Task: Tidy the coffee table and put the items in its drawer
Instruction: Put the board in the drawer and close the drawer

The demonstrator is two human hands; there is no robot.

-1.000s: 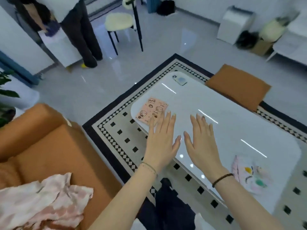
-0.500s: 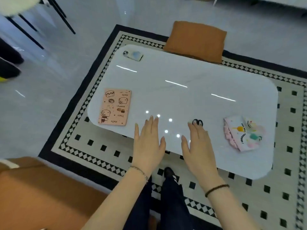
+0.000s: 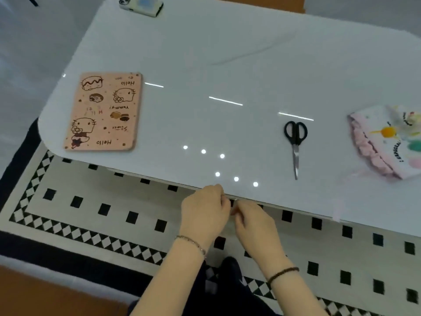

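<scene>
Four items lie on the white surface [image 3: 227,53]: a pink cartoon notepad [image 3: 103,111], black scissors [image 3: 295,142], a phone [image 3: 141,5] and a frilled pouch [image 3: 387,142]. My left hand [image 3: 205,213] and right hand [image 3: 256,226] curl at its near edge, probably seeking the drawer hidden beneath; whether either grip holds anything, I cannot tell.

Checkered rug [image 3: 91,213] on glossy floor [image 3: 16,55]

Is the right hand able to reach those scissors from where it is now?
Probably yes. The scissors lie on the table just beyond the right hand, with nothing between them; the hand's fingers are only curled at the table's near edge.
</scene>
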